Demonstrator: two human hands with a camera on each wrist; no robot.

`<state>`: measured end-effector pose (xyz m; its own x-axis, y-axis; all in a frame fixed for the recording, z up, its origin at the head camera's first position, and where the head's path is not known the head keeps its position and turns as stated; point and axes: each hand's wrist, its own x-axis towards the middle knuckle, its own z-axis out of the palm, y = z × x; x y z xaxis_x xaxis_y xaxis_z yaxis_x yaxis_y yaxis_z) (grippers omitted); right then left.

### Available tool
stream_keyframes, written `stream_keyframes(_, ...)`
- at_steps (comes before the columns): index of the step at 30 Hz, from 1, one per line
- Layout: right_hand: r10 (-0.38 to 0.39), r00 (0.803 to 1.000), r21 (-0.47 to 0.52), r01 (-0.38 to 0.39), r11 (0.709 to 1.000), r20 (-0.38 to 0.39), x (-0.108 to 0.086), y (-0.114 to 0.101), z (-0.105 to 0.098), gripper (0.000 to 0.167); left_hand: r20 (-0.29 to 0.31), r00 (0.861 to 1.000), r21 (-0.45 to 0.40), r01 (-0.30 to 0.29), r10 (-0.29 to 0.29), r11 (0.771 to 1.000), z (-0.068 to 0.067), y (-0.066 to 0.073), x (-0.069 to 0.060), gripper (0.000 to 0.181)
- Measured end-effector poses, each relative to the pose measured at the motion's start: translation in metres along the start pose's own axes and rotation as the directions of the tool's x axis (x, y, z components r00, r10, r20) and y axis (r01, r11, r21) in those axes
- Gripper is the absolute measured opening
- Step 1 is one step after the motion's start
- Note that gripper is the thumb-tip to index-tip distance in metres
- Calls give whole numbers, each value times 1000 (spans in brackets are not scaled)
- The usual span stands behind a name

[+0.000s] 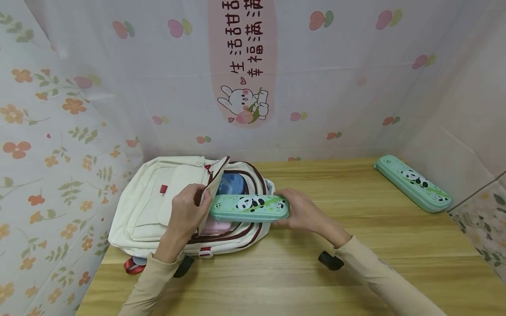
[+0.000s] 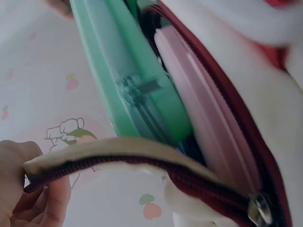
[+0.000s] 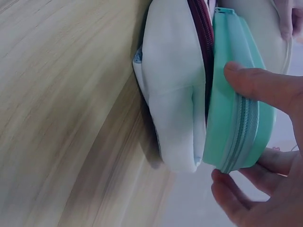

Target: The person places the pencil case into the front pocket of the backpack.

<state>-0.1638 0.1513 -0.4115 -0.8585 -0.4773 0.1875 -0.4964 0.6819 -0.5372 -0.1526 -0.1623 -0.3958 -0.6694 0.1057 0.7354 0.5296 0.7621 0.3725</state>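
A white backpack (image 1: 146,206) with dark red zips lies on the table, its main compartment unzipped. My left hand (image 1: 187,210) pinches the edge of the backpack's flap (image 2: 118,147) and holds it up. My right hand (image 1: 300,213) grips one end of a mint-green pencil case (image 1: 251,208) with pandas on its lid. Thumb on one side and fingers on the other, seen in the right wrist view. The case's other end is inside the opening, under the flap. A pink case-like item (image 2: 208,109) and a blue item (image 1: 231,183) sit in the compartment.
A second mint-green panda pencil case (image 1: 413,182) lies at the table's far right, near the curtain. Two black pieces (image 1: 331,260) show near the forearms. Patterned cloth (image 1: 356,87) hangs behind and beside the wooden table (image 1: 276,281).
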Motion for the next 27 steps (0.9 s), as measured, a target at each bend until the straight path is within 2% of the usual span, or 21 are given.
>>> stream_keyframes(4,2,1000,4,-2,1000,-4,3,-2,2,75,-6,1000,-8,-5,5,1000,0,2,1,7)
stream_keyframes(11,67,998,35,-67,997,0,4,-5,7,78,-20,1000,-16,-5,5,1000,0,4,1,6)
stream_keyframes(18,9,1000,146,-12,989,20,5,-5,11,75,-10,1000,-40,-6,6,999,2,9,3,5)
stream_keyframes(27,-10,1000,204,5,979,23,12,-3,14,75,-1,1000,-50,-20,20,999,2,12,4,6)
